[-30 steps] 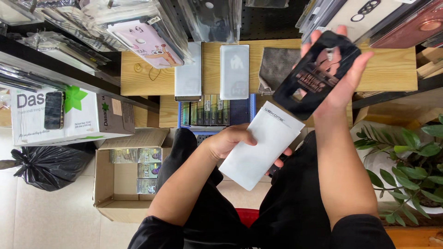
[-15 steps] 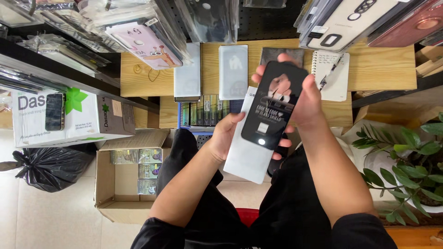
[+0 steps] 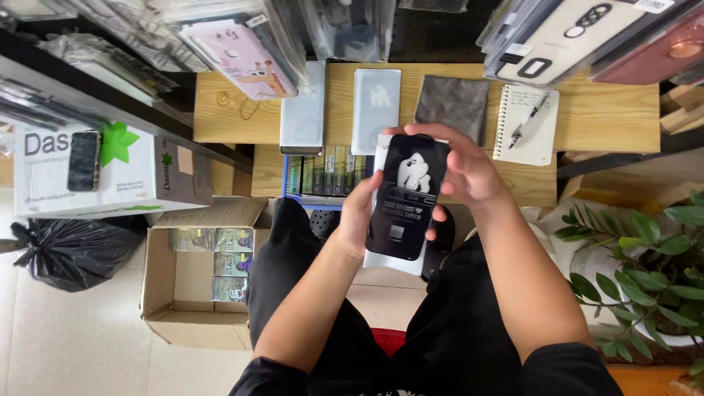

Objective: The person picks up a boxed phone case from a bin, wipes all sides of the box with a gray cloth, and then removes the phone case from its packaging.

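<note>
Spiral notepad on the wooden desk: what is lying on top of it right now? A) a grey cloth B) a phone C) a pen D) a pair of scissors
C: a pen lies slantwise on the white spiral notepad, while the grey cloth lies beside the notepad on the wooden desk, not on it.

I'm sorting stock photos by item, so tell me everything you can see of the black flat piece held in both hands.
The black flat piece is a thin, glossy, phone-shaped rectangle with rounded corners, bearing a white figure and pale print. It stands nearly upright, tilted slightly, above the person's lap. The left hand grips its left edge, and the right hand holds its top and right edge. A white flat package lies right behind it, showing below and at the upper left. Material looks like glass or plastic; I cannot tell which.
</note>
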